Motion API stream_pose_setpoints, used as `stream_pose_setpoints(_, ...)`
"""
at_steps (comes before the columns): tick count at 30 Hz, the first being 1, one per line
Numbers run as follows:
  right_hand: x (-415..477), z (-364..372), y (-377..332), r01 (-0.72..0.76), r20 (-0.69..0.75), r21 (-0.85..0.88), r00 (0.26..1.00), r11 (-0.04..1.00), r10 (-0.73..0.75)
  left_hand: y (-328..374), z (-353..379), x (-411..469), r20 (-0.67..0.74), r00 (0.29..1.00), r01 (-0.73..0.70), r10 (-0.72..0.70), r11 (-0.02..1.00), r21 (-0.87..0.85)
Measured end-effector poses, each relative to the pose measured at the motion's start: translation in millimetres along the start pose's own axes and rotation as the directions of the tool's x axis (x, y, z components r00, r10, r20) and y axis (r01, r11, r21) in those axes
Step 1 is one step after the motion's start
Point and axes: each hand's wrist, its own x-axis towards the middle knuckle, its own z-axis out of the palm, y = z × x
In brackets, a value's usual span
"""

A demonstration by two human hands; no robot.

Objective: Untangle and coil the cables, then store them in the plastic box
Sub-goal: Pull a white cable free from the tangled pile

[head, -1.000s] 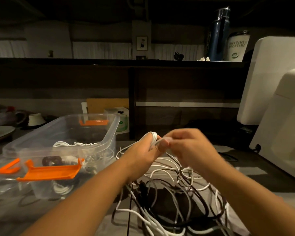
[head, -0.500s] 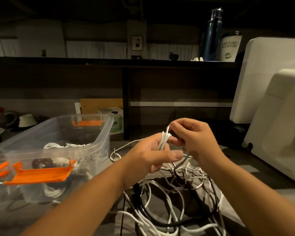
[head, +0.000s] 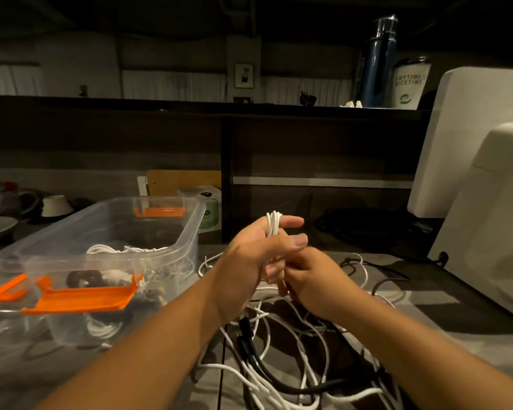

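The left hand is raised to the right of the plastic box, clamped on a white cable. The cable's gathered loops stand upright between the straight index finger above and the thumb laid across below. Half a second ago the thumb lay lower and the loops leaned against the right hand's fingertips. Now they rise alone above the left hand.

The right hand has dropped. Earlier it was level with the top of the loops and pinched them there. It now sits lower and nearer the person, just beside the left hand and farther from the box. Its fingers are curled at the bundle's lower end, where they appear to grip the hanging strands. The left hand partly hides that grip, and the right hand is a little blurred.

The tangle of cables lies on the counter to the right of the box, beneath both forearms. White strands are looped over a thick black cable, much as before.

Inside the box, white coiled cables and some dark ones rest against its clear walls, unchanged. An orange latch stands out from the near end of the box, and another sits at its far end.
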Motion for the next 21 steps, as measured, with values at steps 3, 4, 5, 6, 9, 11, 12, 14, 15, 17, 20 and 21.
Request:
stream_pose_setpoints(3,-2,8,-3,0.005,0.114,-0.226,0.993,0.974,0.022,-2,-4,2,-0.103,0.995,0.016,-0.014,1.000,0.017)
stream_pose_setpoints(4,-3,10,-4,0.033,0.141,-0.291,0.990,0.956,0.009,-2,-6,3,-0.130,0.991,0.025,-0.019,0.999,0.045)
stream_pose_setpoints(5,-3,11,-4,0.055,0.155,-0.338,0.988,0.939,-0.002,-3,-8,4,-0.151,0.988,0.033,-0.015,0.993,0.117)
stream_pose_setpoints(6,-3,12,-5,0.071,0.161,-0.363,0.987,0.929,-0.013,-4,-9,4,-0.167,0.986,0.035,0.001,0.977,0.212)
stream_pose_setpoints(9,-5,12,-9,0.101,0.156,-0.374,0.987,0.922,-0.045,-11,-11,8,-0.227,0.972,0.029,0.061,0.927,0.375)
stream_pose_setpoints(11,-7,8,-14,0.136,0.137,-0.383,0.987,0.914,-0.089,-15,-11,10,-0.250,0.964,0.041,0.088,0.884,0.466)
stream_pose_setpoints(12,-7,7,-14,0.144,0.123,-0.398,0.987,0.906,-0.103,-18,-11,10,-0.247,0.965,0.055,0.092,0.846,0.530)
stream_pose_setpoints(14,-7,5,-16,0.138,0.086,-0.447,0.990,0.884,-0.111,-24,-14,11,-0.229,0.970,0.089,0.082,0.757,0.647)
stream_pose_setpoints(15,-7,4,-17,0.132,0.070,-0.474,0.991,0.871,-0.111,-25,-16,11,-0.227,0.972,0.110,0.068,0.718,0.687)
stream_pose_setpoints(17,-6,1,-17,0.116,0.032,-0.522,0.993,0.845,-0.117,-25,-15,11,-0.222,0.974,0.137,0.049,0.656,0.742)
stream_pose_setpoints(20,-4,-8,-14,0.062,-0.075,-0.552,0.990,0.832,-0.123,-22,-12,10,-0.209,0.978,0.172,0.019,0.503,0.847)
stream_pose_setpoints(21,-4,-12,-13,0.049,-0.105,-0.553,0.986,0.832,-0.129,-21,-12,9,-0.212,0.977,0.189,0.004,0.439,0.879)
